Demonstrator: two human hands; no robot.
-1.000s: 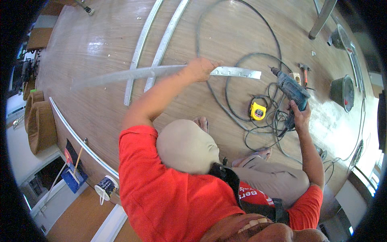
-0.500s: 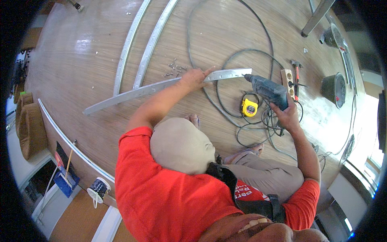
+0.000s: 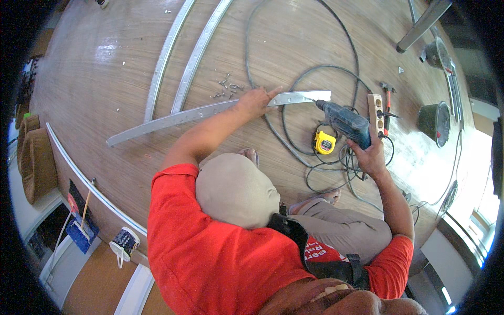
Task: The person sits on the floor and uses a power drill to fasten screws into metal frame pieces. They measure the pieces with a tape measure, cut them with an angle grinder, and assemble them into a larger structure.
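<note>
A long perforated metal strip [image 3: 173, 120] lies slantwise before my knees. My left hand [image 3: 256, 102] grips it near its right end, index finger stretched along it. In my right hand [image 3: 371, 156] is a dark blue-grey corded power drill [image 3: 344, 118], held by its handle. The drill's bit points left and meets the strip close to its right end; whether it has pierced the metal I cannot tell. Several loose screws [image 3: 227, 86] are scattered on the floor beyond my left hand. A yellow tape measure [image 3: 325, 142] rests on the floor just left of the drill's handle.
Two more metal strips [image 3: 163, 62] stretch away at the far left. The drill's cable [image 3: 353, 47] loops over the floor. To the right are a power strip [image 3: 375, 113], a hammer [image 3: 387, 100] and a dark bucket [image 3: 433, 125]. A table leg [image 3: 422, 26] stands far right.
The drill has shifted slightly left, so its bit now sits farther in from the strip's right end. My left hand keeps its hold. The whole view has moved a little.
</note>
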